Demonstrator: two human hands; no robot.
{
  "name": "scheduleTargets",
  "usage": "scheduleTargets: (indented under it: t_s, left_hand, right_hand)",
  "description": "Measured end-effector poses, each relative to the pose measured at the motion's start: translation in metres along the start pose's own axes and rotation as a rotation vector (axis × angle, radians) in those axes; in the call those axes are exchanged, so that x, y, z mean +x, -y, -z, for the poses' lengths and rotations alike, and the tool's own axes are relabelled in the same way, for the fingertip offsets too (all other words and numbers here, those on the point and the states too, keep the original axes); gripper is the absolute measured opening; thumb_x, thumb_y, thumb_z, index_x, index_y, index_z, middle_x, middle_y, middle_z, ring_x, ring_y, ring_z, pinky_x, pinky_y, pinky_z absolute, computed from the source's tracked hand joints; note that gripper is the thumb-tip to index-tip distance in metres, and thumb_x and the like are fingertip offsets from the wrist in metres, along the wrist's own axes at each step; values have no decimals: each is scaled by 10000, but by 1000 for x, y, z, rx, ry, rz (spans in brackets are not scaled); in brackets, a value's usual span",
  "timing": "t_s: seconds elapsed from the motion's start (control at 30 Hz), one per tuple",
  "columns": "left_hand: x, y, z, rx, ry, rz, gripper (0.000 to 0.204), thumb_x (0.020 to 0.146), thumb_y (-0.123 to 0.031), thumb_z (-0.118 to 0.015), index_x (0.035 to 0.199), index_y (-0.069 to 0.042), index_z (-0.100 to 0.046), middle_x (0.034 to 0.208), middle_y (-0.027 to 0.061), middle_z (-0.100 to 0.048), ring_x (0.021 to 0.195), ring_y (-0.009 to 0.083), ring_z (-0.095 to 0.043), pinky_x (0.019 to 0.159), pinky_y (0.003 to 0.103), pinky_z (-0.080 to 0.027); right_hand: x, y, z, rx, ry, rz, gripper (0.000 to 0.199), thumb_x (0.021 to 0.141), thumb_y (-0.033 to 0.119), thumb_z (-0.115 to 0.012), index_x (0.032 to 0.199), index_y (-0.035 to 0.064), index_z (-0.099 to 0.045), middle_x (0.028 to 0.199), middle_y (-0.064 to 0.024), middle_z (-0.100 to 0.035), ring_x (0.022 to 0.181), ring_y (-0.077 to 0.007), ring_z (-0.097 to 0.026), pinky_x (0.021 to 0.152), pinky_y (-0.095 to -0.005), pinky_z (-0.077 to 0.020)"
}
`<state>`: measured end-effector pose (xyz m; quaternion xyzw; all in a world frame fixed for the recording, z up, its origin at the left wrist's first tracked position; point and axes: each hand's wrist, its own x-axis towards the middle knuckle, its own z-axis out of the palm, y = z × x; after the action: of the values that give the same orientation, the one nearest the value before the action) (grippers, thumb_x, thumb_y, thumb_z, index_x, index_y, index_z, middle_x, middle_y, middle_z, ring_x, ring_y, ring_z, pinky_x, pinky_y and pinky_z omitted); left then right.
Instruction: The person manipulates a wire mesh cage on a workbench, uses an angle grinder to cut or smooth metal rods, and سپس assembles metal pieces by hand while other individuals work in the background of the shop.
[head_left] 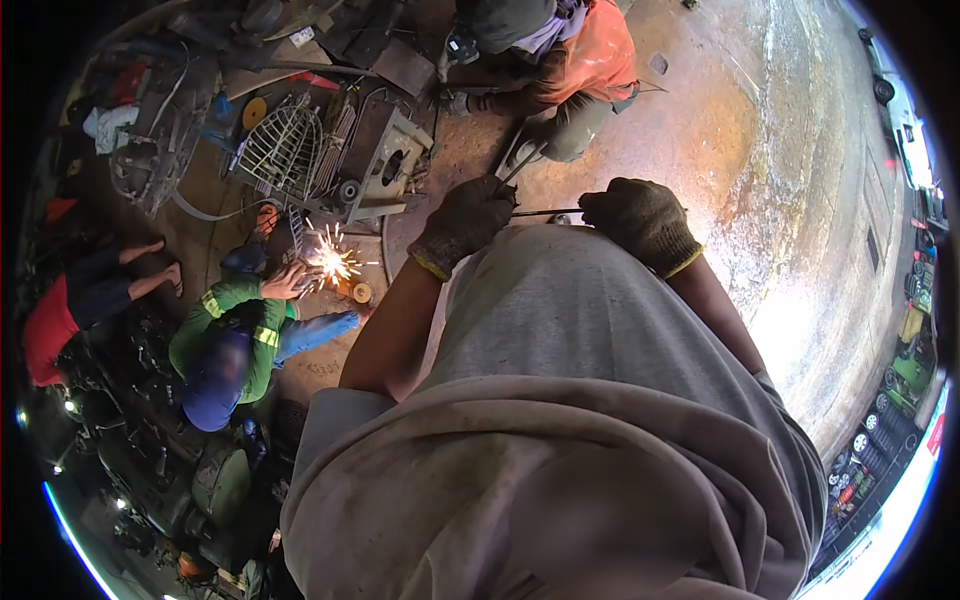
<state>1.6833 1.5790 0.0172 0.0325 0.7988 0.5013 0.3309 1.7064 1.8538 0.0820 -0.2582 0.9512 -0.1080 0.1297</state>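
Observation:
A thin dark rod [543,212] runs between my two gloved fists, in front of my grey shirt. My left hand [464,224], in a dirty dark work glove, is closed around the rod's left end. A second thin bar [528,166] slants up and right from beside that fist; whether it is gripped too, I cannot tell. The rod's right end goes into my right hand [640,222], which is closed in a matching glove with a yellow cuff edge. The gloves hide both rod ends.
A person in an orange top [598,60] crouches ahead. At left, a person in a green jacket [232,340] works beside bright sparks [333,262]. Wire grilles [285,147], a metal frame [400,160] and scrap lie beyond. A person in red [50,330] is far left.

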Motion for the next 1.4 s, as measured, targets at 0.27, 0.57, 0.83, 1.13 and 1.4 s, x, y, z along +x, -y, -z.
scheduleTargets:
  t_s: [0.27, 0.57, 0.83, 1.13, 1.4]
  left_hand:
    - [5, 23, 3, 92, -75, -210, 210, 848, -198, -660, 983, -37, -666, 920, 100, -703, 874, 200, -666, 773, 373, -518]
    - [3, -7, 16, 200, 57, -255, 268, 897, -242, -657, 1095, -65, -694, 927, 25, -688, 801, 98, -635, 587, 265, -502]
    - [23, -23, 5, 64, 231, -206, 293, 901, -240, -654, 1125, -54, -689, 902, 5, -683, 668, 68, -608, 535, 225, -481]
    - [81, -85, -43, -90, 296, 66, 254, 908, -262, -613, 1092, -93, -659, 821, -35, -592, 636, 61, -523, 529, 229, -436]
    - [153, -142, -117, -62, 369, -1, 150, 944, -186, -585, 1002, -54, -628, 766, -29, -571, 667, 59, -506, 568, 229, -406]
  right_hand:
    - [-7, -9, -6, -14, 17, 30, 167, 900, 257, -589, 980, 209, -728, 864, -29, -680, 886, -208, -675, 725, -360, -565]
    - [-4, -2, 11, 33, 109, -164, 192, 864, 308, -671, 981, 190, -767, 931, -32, -732, 842, -222, -688, 728, -354, -564]
    - [-23, -25, -4, 159, -25, -133, 192, 877, 345, -627, 865, 172, -708, 799, -74, -665, 827, -262, -665, 703, -407, -535]
    - [-60, -89, -16, 231, -34, -273, 195, 906, 334, -600, 951, 180, -712, 861, -95, -669, 862, -305, -676, 728, -431, -543]
    - [-104, -164, -10, 320, 31, -473, 265, 928, 371, -566, 989, 170, -727, 904, -109, -685, 893, -316, -682, 767, -446, -552]
